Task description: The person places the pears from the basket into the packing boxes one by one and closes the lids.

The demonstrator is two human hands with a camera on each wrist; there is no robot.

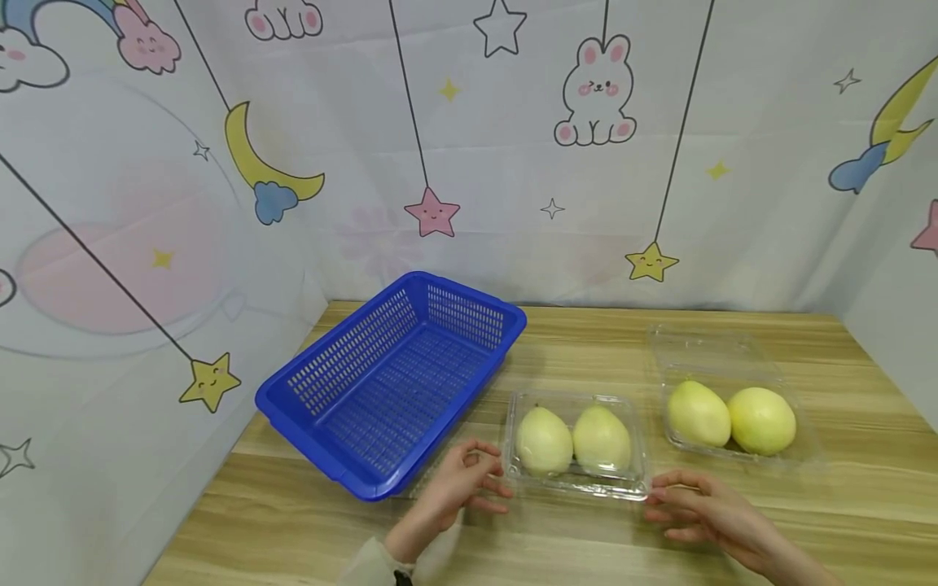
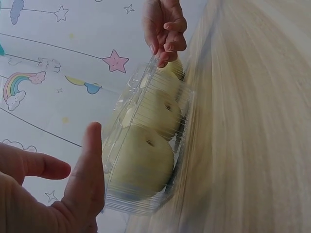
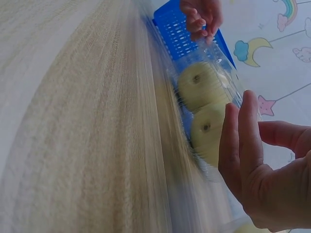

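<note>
A clear plastic clamshell box [image 1: 576, 482] stands on the table with its lid down over two pale yellow-green pears [image 1: 545, 442]. At its left side is my left hand [image 1: 462, 488], fingers relaxed and thumb apart from them. My right hand [image 1: 699, 511] is at the box's front right corner, its fingertips at or very near the plastic. Neither hand is curled round the box. Both wrist views show the box [image 2: 146, 206] between the hands, and the fingers [image 3: 250, 131] of the right hand extend loosely beside it. Whether the fingertips touch it, I cannot tell.
To the left, a blue plastic basket [image 1: 447, 423] with slotted walls sits on the wooden table [image 1: 586, 350]. A second clear box [image 1: 714, 350] lies with its lid back at the right, holding two pears [image 1: 762, 421]. Printed curtains [image 1: 498, 146] hang round the table.
</note>
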